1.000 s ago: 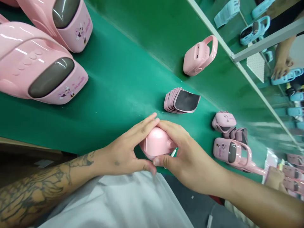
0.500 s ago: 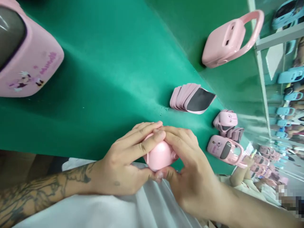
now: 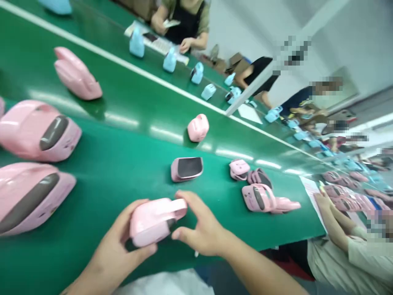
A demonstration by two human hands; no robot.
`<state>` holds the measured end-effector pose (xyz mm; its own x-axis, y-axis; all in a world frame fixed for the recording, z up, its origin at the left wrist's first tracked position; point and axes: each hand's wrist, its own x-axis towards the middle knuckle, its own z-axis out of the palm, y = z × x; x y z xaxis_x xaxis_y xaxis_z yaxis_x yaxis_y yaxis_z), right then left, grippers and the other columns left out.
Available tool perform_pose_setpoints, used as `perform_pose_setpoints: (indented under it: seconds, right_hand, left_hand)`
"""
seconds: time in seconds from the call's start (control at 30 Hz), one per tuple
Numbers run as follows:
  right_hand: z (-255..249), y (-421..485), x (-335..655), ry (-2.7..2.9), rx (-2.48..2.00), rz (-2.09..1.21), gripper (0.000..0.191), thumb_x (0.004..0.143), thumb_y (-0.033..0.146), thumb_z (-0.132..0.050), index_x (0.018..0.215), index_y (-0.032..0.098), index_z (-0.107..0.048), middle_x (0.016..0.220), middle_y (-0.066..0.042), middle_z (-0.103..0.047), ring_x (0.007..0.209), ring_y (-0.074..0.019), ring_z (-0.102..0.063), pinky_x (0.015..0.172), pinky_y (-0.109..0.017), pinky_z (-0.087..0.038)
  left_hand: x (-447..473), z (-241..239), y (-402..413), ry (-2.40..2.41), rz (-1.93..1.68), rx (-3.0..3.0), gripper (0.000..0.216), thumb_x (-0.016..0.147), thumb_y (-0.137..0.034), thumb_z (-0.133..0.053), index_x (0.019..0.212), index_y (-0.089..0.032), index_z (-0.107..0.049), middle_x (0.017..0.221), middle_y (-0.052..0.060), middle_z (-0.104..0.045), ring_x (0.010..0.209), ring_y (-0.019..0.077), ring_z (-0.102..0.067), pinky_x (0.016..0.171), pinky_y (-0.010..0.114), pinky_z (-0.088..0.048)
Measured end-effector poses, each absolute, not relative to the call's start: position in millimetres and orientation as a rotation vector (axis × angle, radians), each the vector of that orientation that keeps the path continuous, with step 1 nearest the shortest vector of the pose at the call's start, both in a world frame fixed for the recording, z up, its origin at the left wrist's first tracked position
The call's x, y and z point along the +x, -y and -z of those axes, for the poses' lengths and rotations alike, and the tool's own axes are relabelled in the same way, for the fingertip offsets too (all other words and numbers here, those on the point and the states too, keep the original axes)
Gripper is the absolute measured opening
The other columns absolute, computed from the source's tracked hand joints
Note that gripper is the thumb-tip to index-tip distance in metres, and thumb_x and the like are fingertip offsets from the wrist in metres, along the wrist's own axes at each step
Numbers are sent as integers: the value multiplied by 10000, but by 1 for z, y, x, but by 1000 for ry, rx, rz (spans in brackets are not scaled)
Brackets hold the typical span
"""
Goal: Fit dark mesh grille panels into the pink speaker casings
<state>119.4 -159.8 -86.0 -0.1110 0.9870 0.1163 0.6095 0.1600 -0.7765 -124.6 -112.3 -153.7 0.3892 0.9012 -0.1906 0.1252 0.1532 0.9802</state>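
Observation:
My left hand point(image 3: 118, 241) grips a small pink plastic case point(image 3: 155, 220) from its left side, just above the green belt point(image 3: 129, 164). My right hand point(image 3: 202, 227) is at the case's right end, thumb under it and fingers curled over its top edge. A stack of pink panels with dark grey faces point(image 3: 186, 168) lies on the belt just beyond my hands.
Two large pink cases with grey windows point(image 3: 33, 135) sit at the left. More pink cases point(image 3: 260, 196) lie to the right, one point(image 3: 198, 128) stands mid-belt. Blue cases point(image 3: 196, 73) line the far belt. Other people work across the belt and at the right point(image 3: 334, 229).
The view has swung up and now takes in the whole line. My hands have turned the pink case and moved it left; its handle end now points right.

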Motion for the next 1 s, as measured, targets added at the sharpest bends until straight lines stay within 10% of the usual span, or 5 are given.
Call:
perform_pose_setpoints:
  seconds: [0.13,0.3,0.5,0.73,1.0]
  right_hand:
    - [75,174,122,1520,-1538,-772,438,1022,625,-656,1145,223,-782,1008,-61,-800,917,-214,-744,861,-324,-609]
    - [24,192,172,1541,-1966,-558,219,1058,368,-676,1230,289,-785,1156,-5,-829,1060,-177,-759,946,-276,-575]
    - [6,193,264,1451,-2397,-303,268,1095,378,-667,1238,161,-734,1212,-90,-769,1086,-239,-749,994,-456,-626]
    - [9,200,293,1469,-2587,-170,259,1076,418,-700,1210,203,-753,1240,-96,-773,1098,-237,-752,984,-431,-632]
    - [3,142,283,1564,-2470,-119,367,1069,371,-610,1355,190,-751,1338,-194,-759,1305,-372,-692,1078,-463,-527]
  left_hand:
    - [-118,157,125,-981,-762,1178,971,753,-795,-836,1561,-325,-573,1578,104,-694,1341,444,-734,944,437,-729]
    - [-100,150,99,-992,-702,1620,736,931,-640,-753,1598,-403,-552,1579,46,-701,1457,368,-673,1199,500,-583]
    - [-68,109,35,-1063,-646,2023,610,962,-660,-666,1477,-336,-693,1532,61,-734,1394,391,-715,1088,482,-655]
    - [-21,105,-7,-936,-674,1951,1137,738,-473,-913,1715,-196,-402,1843,188,-301,1708,469,-262,1394,662,-181]
    - [-10,137,-45,-761,-795,1548,975,838,-800,-721,1590,-204,-548,1560,230,-670,1414,449,-673,1194,580,-530]
